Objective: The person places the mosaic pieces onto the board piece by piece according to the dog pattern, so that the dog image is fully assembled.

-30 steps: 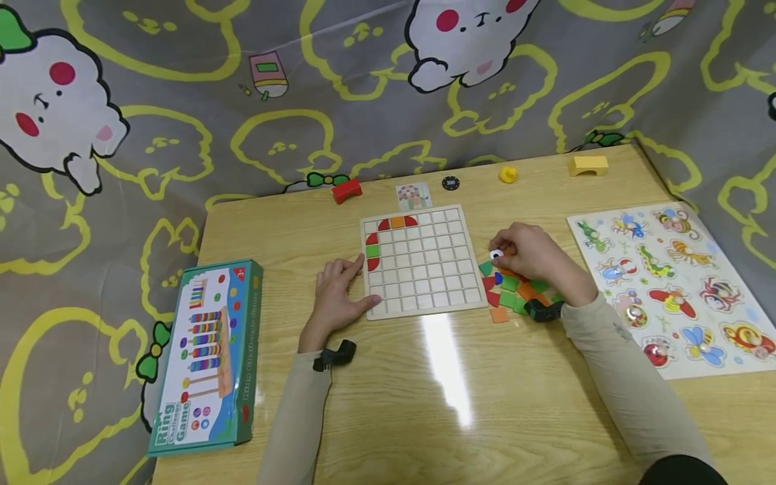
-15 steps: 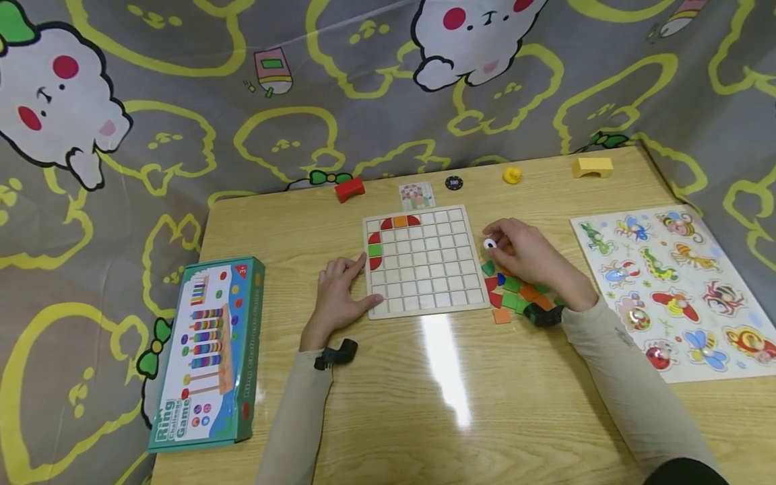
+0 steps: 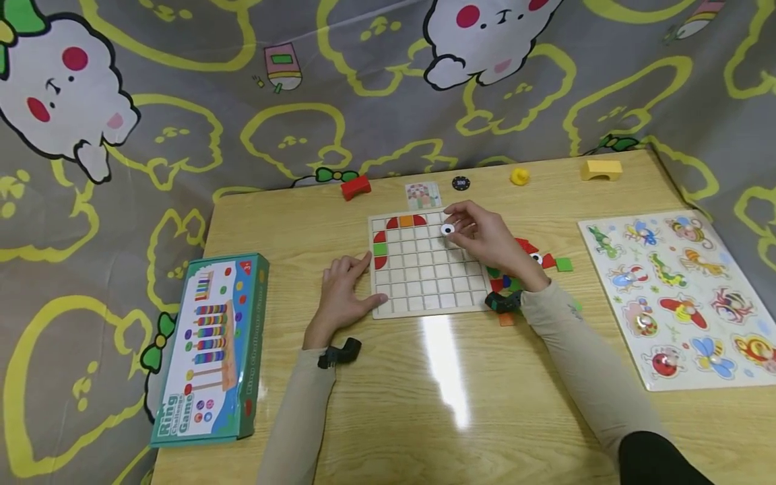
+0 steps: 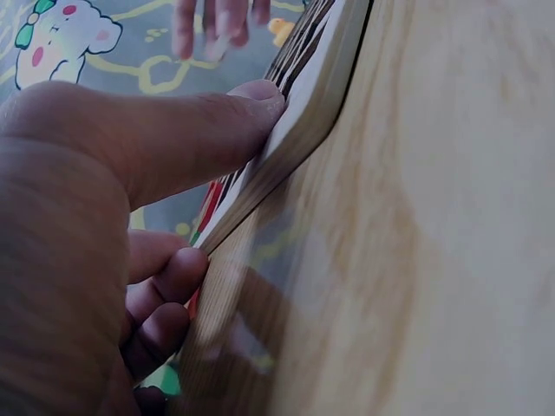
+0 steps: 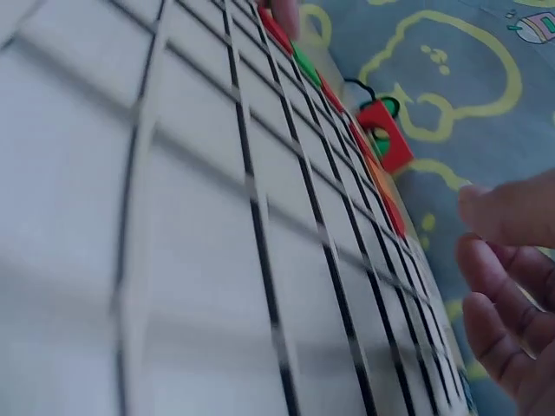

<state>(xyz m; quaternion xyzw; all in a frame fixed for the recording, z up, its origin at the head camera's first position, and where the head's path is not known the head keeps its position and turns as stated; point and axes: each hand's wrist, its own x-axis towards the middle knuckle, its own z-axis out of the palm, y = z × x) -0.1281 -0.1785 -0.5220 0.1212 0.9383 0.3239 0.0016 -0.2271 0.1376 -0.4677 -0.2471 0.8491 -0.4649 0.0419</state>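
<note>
A square wooden grid board (image 3: pixel 418 286) lies mid-table, with red pieces and an orange square (image 3: pixel 406 221) along its top row. Down its left column are red pieces around a green square (image 3: pixel 380 248). My left hand (image 3: pixel 341 300) rests at the board's left side; in the left wrist view its thumb (image 4: pixel 204 130) lies over the edge and its fingers touch the side. Over the upper right of the grid, my right hand (image 3: pixel 485 236) pinches a white round eye piece (image 3: pixel 447 229) with a black dot. The right wrist view does not clearly show that piece.
Loose coloured pieces, including a green square (image 3: pixel 564 264), lie right of the board, partly behind the right wrist. Behind stand a picture card (image 3: pixel 423 195), black chip (image 3: pixel 461 182), red block (image 3: pixel 356 188), yellow duck (image 3: pixel 519 176) and yellow arch (image 3: pixel 601 170). An insect puzzle (image 3: pixel 685 296) and game box (image 3: pixel 209 350) flank them.
My right hand has moved left from the loose pieces to above the board, carrying the eye piece. My left hand stays at the board's edge.
</note>
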